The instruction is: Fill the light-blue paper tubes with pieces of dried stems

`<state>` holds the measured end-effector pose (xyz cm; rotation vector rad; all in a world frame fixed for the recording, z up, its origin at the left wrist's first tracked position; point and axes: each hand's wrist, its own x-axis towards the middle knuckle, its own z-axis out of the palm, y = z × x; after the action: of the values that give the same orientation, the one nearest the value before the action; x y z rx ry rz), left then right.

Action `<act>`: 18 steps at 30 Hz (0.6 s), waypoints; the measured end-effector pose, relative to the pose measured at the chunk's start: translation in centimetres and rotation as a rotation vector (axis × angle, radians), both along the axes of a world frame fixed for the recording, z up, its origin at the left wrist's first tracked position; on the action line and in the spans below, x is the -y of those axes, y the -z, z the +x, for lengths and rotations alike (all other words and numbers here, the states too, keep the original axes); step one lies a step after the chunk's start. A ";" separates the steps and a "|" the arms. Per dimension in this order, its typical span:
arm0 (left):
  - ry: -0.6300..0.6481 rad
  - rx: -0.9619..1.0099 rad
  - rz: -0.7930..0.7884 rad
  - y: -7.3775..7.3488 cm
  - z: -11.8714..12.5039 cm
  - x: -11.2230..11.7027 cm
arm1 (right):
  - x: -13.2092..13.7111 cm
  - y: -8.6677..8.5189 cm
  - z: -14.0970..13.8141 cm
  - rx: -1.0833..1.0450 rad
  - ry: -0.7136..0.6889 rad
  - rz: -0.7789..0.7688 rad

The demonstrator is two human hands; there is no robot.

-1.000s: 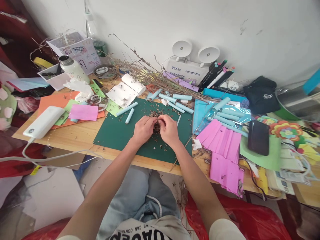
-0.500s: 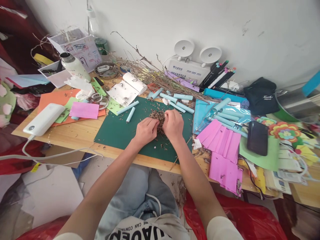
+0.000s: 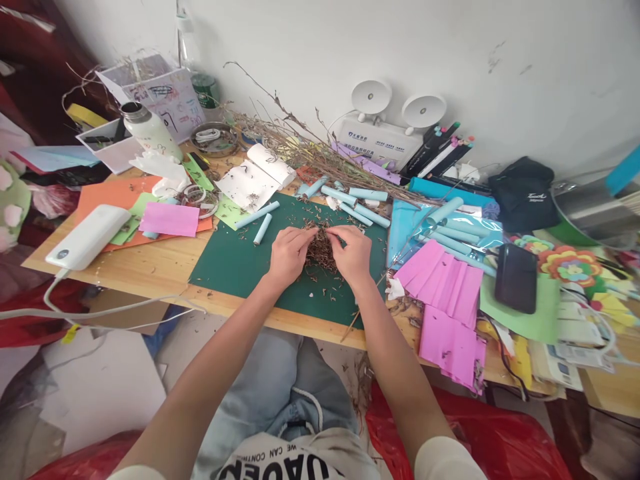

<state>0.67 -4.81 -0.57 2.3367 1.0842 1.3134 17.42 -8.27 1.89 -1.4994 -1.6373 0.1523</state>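
Observation:
A loose heap of brown dried plant bits (image 3: 321, 255) lies on the dark green cutting mat (image 3: 230, 260), between my two hands. My left hand (image 3: 293, 252) is at the heap's left side, its thumb and fingers pinched together on dried bits at the far edge. Opposite it, my right hand (image 3: 351, 252) pinches dried bits at the same edge, fingertips pointing toward the left ones with a small gap. The pinched pieces are too small to make out singly. Rolled light-blue paper tubes (image 3: 263, 228) lie beyond and to the left of the heap.
Dry twigs (image 3: 320, 160) stretch along the wall behind the mat. Pink paper strips (image 3: 437, 273), a black phone (image 3: 516, 277) and a blue plastic packet (image 3: 407, 227) crowd the right. At left are a white power bank (image 3: 87, 237), an open bottle (image 3: 150, 130) and orange paper (image 3: 110, 197).
My hands have moved slightly apart, and their fingers now stretch toward the far edge of the heap. More of the dried heap shows between them.

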 end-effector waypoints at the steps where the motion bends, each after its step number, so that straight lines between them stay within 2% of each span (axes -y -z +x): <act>1: -0.001 0.005 -0.008 -0.1 0.0 0.0 | 0.0 -0.1 0.0 0.020 -0.013 0.005; 7: -0.001 0.082 -0.098 -1.2 0.0 0.1 | 0.7 -1.0 -0.5 -0.007 -0.110 0.029; 10: 0.032 0.071 -0.094 -1.6 0.0 0.0 | 0.7 -1.0 -0.8 -0.042 -0.138 0.031; 15: 0.094 0.072 -0.044 -2.0 0.2 -0.4 | 0.4 -0.4 -0.7 -0.048 -0.104 0.046; 18: 0.114 -0.020 0.001 -2.1 0.4 -0.8 | 0.4 -0.3 -0.8 0.002 -0.059 0.047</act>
<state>1.07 -3.98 1.53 2.3792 0.9413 1.2529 16.65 -8.71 2.19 -1.4170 -1.6766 0.1434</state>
